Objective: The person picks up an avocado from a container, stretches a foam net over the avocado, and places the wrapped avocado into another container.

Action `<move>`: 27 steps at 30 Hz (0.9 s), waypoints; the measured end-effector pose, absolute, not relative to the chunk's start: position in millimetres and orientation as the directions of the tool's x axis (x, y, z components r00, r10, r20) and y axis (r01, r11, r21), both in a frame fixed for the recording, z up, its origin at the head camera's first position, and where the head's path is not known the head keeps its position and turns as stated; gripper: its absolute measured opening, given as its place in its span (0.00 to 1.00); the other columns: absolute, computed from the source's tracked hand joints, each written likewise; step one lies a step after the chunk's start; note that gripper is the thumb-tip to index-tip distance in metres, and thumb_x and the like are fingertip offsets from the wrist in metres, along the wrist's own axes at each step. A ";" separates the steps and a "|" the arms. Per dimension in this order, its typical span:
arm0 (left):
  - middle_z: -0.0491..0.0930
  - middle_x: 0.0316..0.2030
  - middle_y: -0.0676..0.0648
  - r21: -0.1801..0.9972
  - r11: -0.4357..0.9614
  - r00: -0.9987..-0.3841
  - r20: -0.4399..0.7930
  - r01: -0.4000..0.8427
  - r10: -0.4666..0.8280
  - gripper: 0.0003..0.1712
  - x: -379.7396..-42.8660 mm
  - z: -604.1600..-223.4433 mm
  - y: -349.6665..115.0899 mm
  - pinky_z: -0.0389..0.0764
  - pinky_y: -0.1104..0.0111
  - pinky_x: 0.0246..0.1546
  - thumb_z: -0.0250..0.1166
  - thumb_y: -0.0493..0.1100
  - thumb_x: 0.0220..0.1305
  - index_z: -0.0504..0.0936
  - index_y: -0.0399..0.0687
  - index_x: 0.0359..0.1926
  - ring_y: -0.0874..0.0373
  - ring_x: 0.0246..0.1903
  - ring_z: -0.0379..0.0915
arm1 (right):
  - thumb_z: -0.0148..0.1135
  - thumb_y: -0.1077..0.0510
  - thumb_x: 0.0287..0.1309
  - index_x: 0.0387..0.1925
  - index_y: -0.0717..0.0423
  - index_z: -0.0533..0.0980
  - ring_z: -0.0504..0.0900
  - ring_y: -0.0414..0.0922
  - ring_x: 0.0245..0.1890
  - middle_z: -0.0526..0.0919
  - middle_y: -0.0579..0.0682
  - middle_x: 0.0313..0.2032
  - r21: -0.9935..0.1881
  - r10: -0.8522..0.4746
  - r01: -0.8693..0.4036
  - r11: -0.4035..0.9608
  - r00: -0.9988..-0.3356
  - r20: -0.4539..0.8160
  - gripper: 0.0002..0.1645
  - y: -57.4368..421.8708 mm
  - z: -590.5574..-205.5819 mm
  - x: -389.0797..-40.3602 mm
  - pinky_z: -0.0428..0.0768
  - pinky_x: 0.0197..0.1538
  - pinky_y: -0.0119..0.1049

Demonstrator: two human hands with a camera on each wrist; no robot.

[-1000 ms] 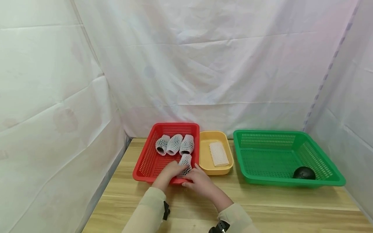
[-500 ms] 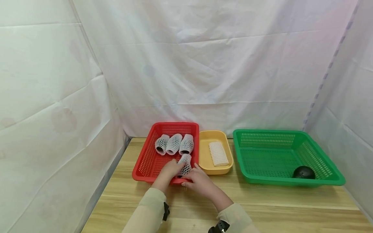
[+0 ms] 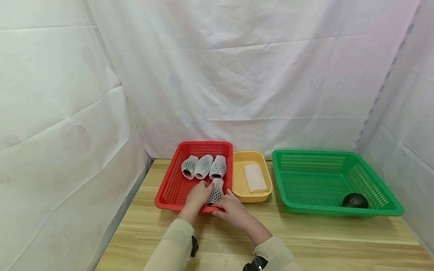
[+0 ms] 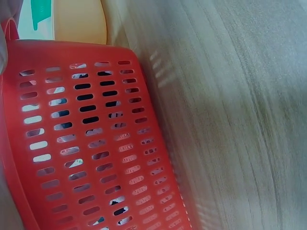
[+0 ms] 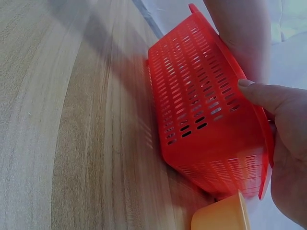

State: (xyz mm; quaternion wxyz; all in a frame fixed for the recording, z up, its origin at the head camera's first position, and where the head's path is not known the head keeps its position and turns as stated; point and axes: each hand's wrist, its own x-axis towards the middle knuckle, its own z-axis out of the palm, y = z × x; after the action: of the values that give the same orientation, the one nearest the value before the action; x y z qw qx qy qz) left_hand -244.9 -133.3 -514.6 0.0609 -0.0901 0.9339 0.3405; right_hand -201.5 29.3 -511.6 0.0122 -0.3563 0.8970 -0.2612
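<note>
In the head view a dark fruit in a white foam net sleeve (image 3: pixel 217 191) lies at the near right corner of the red basket (image 3: pixel 163 188). At its left side my left hand (image 3: pixel 197 196) pinches the net's edge. My right hand (image 3: pixel 234 211) straddles the basket's near right rim, fingers inside by the sleeve's near end. In the right wrist view, the right thumb (image 5: pixel 264 96) presses the outside of the rim. Three more netted fruits, such as the middle one (image 3: pixel 204 166), lie in a row behind. The basket wall (image 4: pixel 91 143) hides the left fingers in the left wrist view.
A yellow tray (image 3: pixel 238 180) with a flat white foam net (image 3: pixel 255 178) stands against the red basket's right side. Further right, a green basket (image 3: pixel 333 211) holds one dark round fruit (image 3: pixel 355 201). White cloth (image 3: pixel 237 82) hangs behind the wooden table (image 3: pixel 322 241).
My left hand has shifted a little left and back, off the top of the netted fruit to its left edge, so more of the net shows. The right hand stays at the rim.
</note>
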 end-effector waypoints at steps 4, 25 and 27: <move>0.81 0.42 0.44 0.614 0.766 -0.982 -0.114 -0.191 -0.153 0.23 -241.9 -511.8 -133.3 0.76 0.51 0.44 0.53 0.58 0.71 0.80 0.43 0.47 0.47 0.41 0.77 | 0.65 0.52 0.61 0.38 0.51 0.86 0.77 0.43 0.46 0.84 0.40 0.33 -0.468 -0.652 -0.645 0.604 -0.738 0.176 0.09 28.3 -510.4 -201.0 0.50 0.70 0.54; 0.82 0.33 0.49 0.405 0.908 -0.940 0.339 0.103 -0.045 0.10 -231.8 -511.4 -125.1 0.80 0.56 0.31 0.61 0.47 0.65 0.84 0.48 0.40 0.51 0.32 0.80 | 0.68 0.64 0.56 0.39 0.55 0.84 0.79 0.46 0.43 0.85 0.46 0.39 -0.504 -0.397 -0.700 0.506 -0.708 0.585 0.08 100.1 -488.5 -201.4 0.78 0.46 0.44; 0.82 0.32 0.48 0.353 0.926 -0.918 0.395 0.136 -0.015 0.10 -231.4 -511.6 -124.6 0.80 0.56 0.29 0.61 0.46 0.65 0.85 0.49 0.41 0.49 0.31 0.80 | 0.67 0.64 0.57 0.38 0.55 0.84 0.80 0.47 0.42 0.85 0.46 0.38 -0.520 -0.351 -0.650 0.554 -0.749 0.562 0.07 112.6 -480.2 -201.0 0.79 0.46 0.46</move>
State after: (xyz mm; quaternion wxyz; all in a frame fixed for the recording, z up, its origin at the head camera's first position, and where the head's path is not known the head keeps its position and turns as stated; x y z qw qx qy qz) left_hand -231.4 -124.6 -511.6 -0.1994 0.0314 0.9608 0.1902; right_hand -201.0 112.6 -480.2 -0.2014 -0.2915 0.8582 -0.3714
